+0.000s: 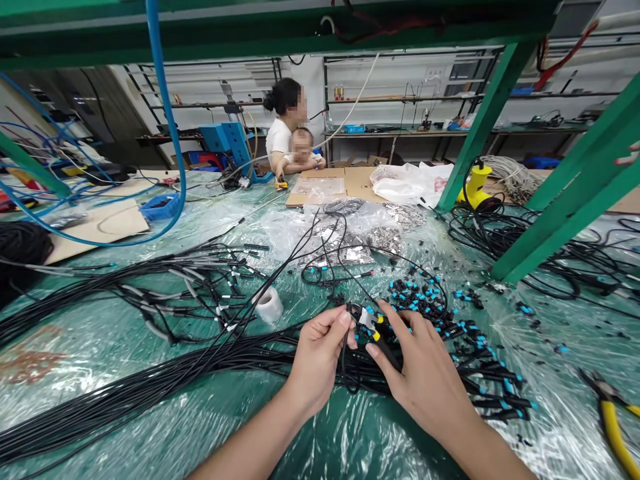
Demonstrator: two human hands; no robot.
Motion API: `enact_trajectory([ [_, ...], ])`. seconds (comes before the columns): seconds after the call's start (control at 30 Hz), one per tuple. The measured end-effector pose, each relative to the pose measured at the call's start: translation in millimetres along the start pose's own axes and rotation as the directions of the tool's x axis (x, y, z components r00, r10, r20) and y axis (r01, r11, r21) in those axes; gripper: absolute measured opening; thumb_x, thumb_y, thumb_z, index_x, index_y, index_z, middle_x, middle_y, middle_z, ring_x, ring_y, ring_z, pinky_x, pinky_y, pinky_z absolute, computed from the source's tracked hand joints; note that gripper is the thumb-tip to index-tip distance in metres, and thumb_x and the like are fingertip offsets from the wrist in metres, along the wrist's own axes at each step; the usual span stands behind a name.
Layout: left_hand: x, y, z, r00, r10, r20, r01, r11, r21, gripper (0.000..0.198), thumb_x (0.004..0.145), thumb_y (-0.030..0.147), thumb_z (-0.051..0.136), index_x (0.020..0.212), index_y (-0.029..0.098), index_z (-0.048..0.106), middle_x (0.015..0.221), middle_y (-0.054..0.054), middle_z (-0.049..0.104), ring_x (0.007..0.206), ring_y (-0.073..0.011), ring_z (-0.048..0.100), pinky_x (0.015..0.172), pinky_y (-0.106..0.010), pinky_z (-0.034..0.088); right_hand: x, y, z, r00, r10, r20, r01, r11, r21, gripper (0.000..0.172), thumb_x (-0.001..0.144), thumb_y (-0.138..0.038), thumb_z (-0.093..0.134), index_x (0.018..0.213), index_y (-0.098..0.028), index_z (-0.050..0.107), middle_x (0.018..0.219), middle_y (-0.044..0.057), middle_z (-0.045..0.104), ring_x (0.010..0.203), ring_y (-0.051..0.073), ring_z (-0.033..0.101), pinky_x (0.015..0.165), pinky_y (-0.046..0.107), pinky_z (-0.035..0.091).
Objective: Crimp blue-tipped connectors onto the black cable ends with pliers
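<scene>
My left hand [320,360] is closed, its thumb and fingertips pinching the end of a black cable [345,357]. In my right hand [425,373] is a pair of cutting pliers [369,320] with black and yellow handles, its jaws beside my left fingertips at the cable end. Whether the jaws touch the cable I cannot tell. Below and behind both hands runs a thick bundle of black cables [165,380]. A heap of small black connectors with blue parts [425,293] lies just past my right hand.
A white roll [269,305] stands left of my hands. Yellow-handled pliers [613,427] lie at the right edge. Bags of metal parts [345,243] lie farther back. Green frame posts [487,127] rise at the right, and a blue hose [167,113] hangs left. Across the table is a person [280,137] with a child.
</scene>
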State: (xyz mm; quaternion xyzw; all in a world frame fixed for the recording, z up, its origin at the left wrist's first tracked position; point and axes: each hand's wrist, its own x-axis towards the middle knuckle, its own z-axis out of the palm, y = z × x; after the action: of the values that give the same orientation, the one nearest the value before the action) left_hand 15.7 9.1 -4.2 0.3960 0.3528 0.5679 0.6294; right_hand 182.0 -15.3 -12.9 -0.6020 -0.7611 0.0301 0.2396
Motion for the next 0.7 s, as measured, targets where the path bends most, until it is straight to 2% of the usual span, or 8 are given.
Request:
enact_trajectory([
  [0.13,-0.8,-2.0,0.1,1.000,0.017,0.012,-0.018,0.998,0.059,0.026,0.091,0.032,0.059,0.071,0.016,0.063,0.060,0.002,0.052,0.062,-0.0118,0.043,0.066,-0.024,0.035,0.7,0.6,0.4,0.999,-0.004,-0.048,0.004,1.000,-0.014,0.061,0.093,-0.049,0.048,0.147,-0.027,0.033,0.114,0.013,0.052,0.106,0.030,0.052,0.092,0.048,0.045],
  [0.23,1.0,-2.3,-3.8,0.998,0.061,0.033,-0.066,0.985,0.161,0.030,0.092,0.033,0.057,0.067,0.016,0.060,0.061,0.001,0.052,0.064,-0.0130,0.044,0.067,-0.025,0.035,0.7,1.4,-2.9,1.000,0.002,-0.024,-0.002,1.000,-0.002,0.057,0.094,-0.048,0.046,0.146,-0.029,0.036,0.106,0.011,0.056,0.094,0.027,0.058,0.084,0.044,0.049],
  [0.33,4.9,1.7,-11.3,0.993,0.080,0.081,-0.100,0.952,0.290,0.031,0.093,0.034,0.055,0.067,0.016,0.059,0.061,0.001,0.051,0.062,-0.0129,0.045,0.064,-0.025,0.035,0.6,-0.2,-10.9,0.996,0.065,0.066,-0.066,0.998,0.016,0.052,0.093,-0.051,0.044,0.142,-0.034,0.042,0.098,0.008,0.061,0.082,0.026,0.062,0.073,0.041,0.051],
  [0.43,9.2,8.4,-19.8,0.986,0.077,0.148,-0.133,0.900,0.416,0.025,0.092,0.034,0.056,0.075,0.017,0.063,0.063,0.002,0.050,0.061,-0.0131,0.048,0.064,-0.025,0.037,1.9,-3.7,-22.8,0.968,0.123,0.217,-0.160,0.974,0.161,0.048,0.091,-0.053,0.047,0.136,-0.037,0.051,0.097,0.004,0.067,0.077,0.025,0.064,0.069,0.039,0.051],
  [0.5,11.3,12.0,-24.0,0.980,0.078,0.184,-0.157,0.872,0.463,0.023,0.092,0.033,0.055,0.079,0.017,0.065,0.065,0.002,0.051,0.062,-0.0135,0.050,0.065,-0.025,0.039,3.5,-5.7,-31.2,0.943,0.097,0.317,-0.210,0.915,0.345,0.045,0.090,-0.053,0.050,0.130,-0.035,0.058,0.096,0.002,0.070,0.079,0.024,0.065,0.071,0.037,0.051],
  [0.6,12.8,15.1,-26.9,0.975,0.055,0.217,-0.158,0.855,0.495,0.023,0.093,0.034,0.054,0.083,0.016,0.067,0.065,0.002,0.053,0.063,-0.0135,0.051,0.065,-0.025,0.039,5.7,-5.1,-41.0,0.904,-0.003,0.428,-0.287,0.737,0.612,0.039,0.090,-0.050,0.052,0.121,-0.032,0.065,0.099,0.001,0.071,0.090,0.023,0.063,0.081,0.035,0.049],
  [0.63,12.9,15.7,-27.1,0.973,0.042,0.225,-0.152,0.854,0.497,0.023,0.093,0.034,0.054,0.084,0.016,0.067,0.065,0.002,0.053,0.062,-0.0134,0.051,0.065,-0.025,0.039,6.1,-3.4,-43.0,0.883,-0.023,0.468,-0.330,0.678,0.657,0.038,0.090,-0.051,0.053,0.119,-0.030,0.066,0.098,0.001,0.070,0.089,0.021,0.062,0.081,0.033,0.049],
  [0.7,12.9,16.5,-27.0,0.971,0.021,0.237,-0.139,0.859,0.492,0.024,0.093,0.035,0.054,0.084,0.016,0.066,0.064,0.002,0.054,0.062,-0.0134,0.051,0.065,-0.026,0.039,6.8,1.9,-45.1,0.819,-0.042,0.572,-0.449,0.573,0.686,0.041,0.088,-0.055,0.055,0.114,-0.026,0.068,0.086,0.001,0.065,0.075,0.017,0.059,0.071,0.028,0.048],
])
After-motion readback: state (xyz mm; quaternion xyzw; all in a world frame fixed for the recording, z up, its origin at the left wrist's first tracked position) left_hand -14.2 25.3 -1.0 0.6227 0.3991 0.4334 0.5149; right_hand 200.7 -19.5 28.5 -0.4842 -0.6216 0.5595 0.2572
